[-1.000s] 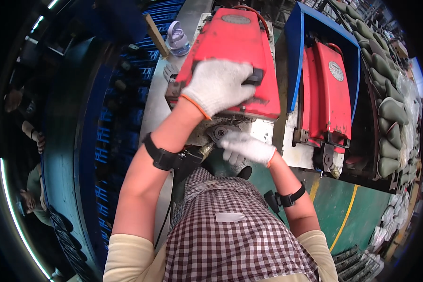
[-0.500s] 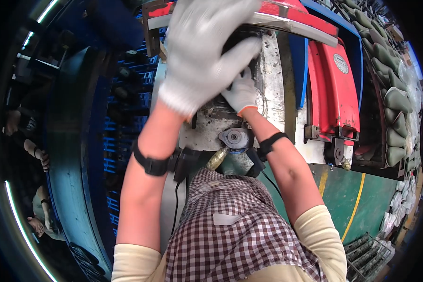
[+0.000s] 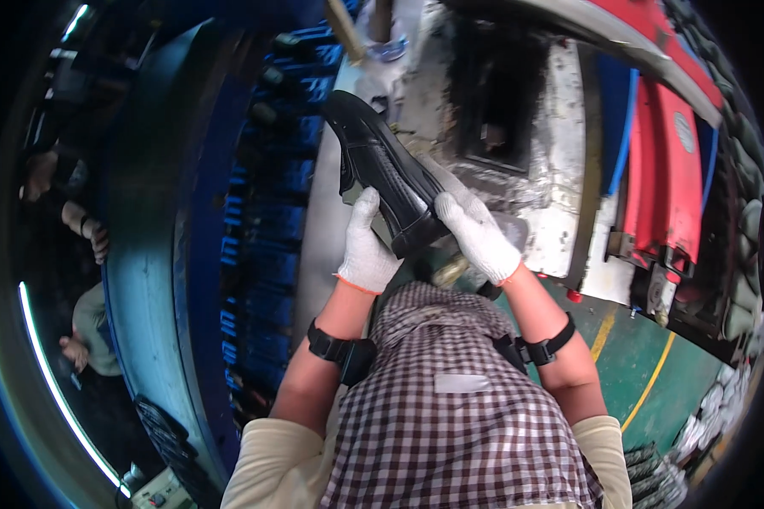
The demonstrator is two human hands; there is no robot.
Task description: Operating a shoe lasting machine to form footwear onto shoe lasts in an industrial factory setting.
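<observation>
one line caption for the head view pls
Two gloved hands, left hand and right hand, hold a black shoe before an open machine.

Black shoe (image 3: 382, 174), glossy, tilted diagonally, heel low, toe pointing away.

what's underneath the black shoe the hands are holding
Both gloved hands, left hand and right hand, support the black shoe near its heel. Beyond lies the grey machine bed; the shoe covers what's directly beneath.

Red machine cover (image 3: 666, 182) (raised), blue curved conveyor (image 3: 148, 254), green floor (image 3: 637, 365).
</observation>
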